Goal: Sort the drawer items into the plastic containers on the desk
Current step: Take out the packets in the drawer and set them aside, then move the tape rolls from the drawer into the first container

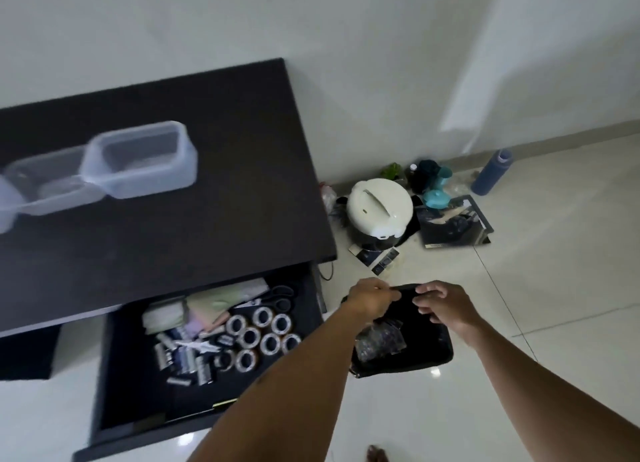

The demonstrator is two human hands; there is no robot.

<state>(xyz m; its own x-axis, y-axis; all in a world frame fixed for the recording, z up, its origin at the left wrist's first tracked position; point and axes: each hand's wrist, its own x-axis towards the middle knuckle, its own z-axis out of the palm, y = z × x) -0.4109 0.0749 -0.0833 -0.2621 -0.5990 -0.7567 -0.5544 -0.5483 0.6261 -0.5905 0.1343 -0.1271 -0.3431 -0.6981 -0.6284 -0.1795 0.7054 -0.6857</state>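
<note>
I think the sorting has hardly begun. The clear plastic boxes stand in a row on the dark counter, and the ones I can see into look empty. The open dark drawer below is full of things: shiny round tape rolls, small grey batteries, black-handled scissors and soft, pale folded cloths. All of that is left to move.

The left hand and the right hand hold a floppy black pouch just beside the drawer. The left fingers pinch its top edge. The right fingers curl on the edge too, so its mouth gapes open. Inside lies a crinkly see-through packet with tiny dark bits in it. It is too blurry to say what they are.

The boxes look smooth, hard and a bit cloudy, with round corners. The tape rolls are fat rings with holes. The batteries are little tubes, so they may roll. The pouch looks soft and would sag if only one hand held it.
</note>
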